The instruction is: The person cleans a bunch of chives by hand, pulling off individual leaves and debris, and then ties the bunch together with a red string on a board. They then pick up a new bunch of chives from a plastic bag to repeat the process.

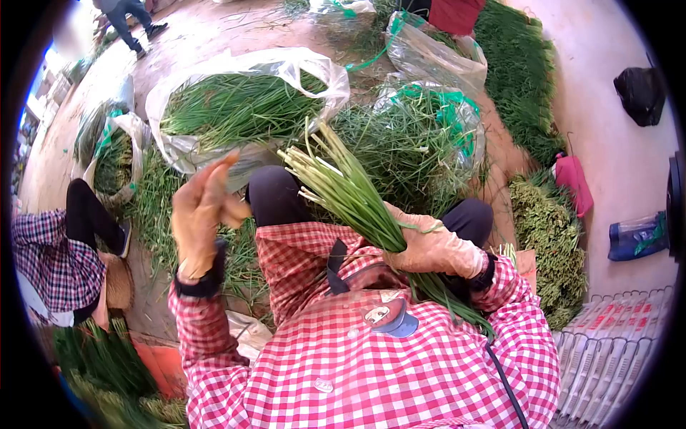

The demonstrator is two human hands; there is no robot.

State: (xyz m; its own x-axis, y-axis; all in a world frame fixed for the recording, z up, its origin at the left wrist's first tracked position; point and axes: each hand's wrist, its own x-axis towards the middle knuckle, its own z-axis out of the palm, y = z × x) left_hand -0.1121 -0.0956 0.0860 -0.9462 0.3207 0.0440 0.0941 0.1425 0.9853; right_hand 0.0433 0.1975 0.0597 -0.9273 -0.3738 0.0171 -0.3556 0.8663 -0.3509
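Observation:
My right hand, in a dirty cloth glove, grips a bundle of green chives around its middle. The pale cut ends point up and away from me, and the green leaves hang down past my wrist. Raised to the left of the bundle is my left hand, gloved too, with fingers apart and nothing in it. I wear a red and white checked shirt, and my dark-trousered knees show below the hands.
Open plastic bags of chives lie ahead, with more greens heaped on the floor. A person in a checked shirt sits at left; another walks at far top left. A black bag and stacked packets lie right.

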